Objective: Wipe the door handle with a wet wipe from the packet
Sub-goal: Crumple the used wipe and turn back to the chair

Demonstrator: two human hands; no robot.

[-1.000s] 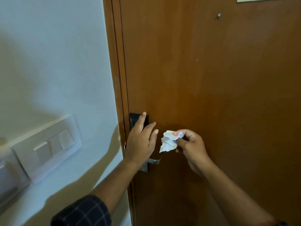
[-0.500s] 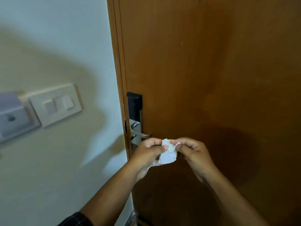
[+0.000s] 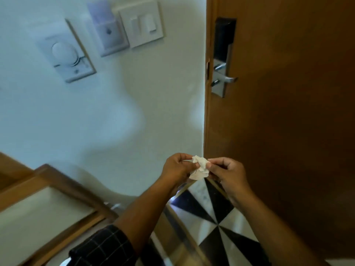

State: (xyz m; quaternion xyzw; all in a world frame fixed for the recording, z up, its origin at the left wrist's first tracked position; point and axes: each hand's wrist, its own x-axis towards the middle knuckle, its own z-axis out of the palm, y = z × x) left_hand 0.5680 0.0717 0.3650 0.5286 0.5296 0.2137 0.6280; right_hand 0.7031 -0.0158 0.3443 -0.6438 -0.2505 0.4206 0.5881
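A crumpled white wet wipe (image 3: 199, 167) is pinched between both hands low in the middle of the view. My left hand (image 3: 176, 168) grips its left side and my right hand (image 3: 226, 172) grips its right side. The silver door handle (image 3: 227, 79) juts from a metal lock plate with a black panel (image 3: 223, 38) above it, on the brown wooden door (image 3: 288, 112). The handle is well above the hands and nothing touches it. No packet is in view.
The white wall (image 3: 115, 112) left of the door carries a double light switch (image 3: 143, 25), a key-card holder (image 3: 107, 29) and a round dial panel (image 3: 66, 52). Wooden framing (image 3: 57, 185) runs at lower left. The floor (image 3: 211, 212) has black and white triangles.
My left hand left the handle and joined my right hand on the wipe. Both hands dropped well below the handle, and the view swung down and left.
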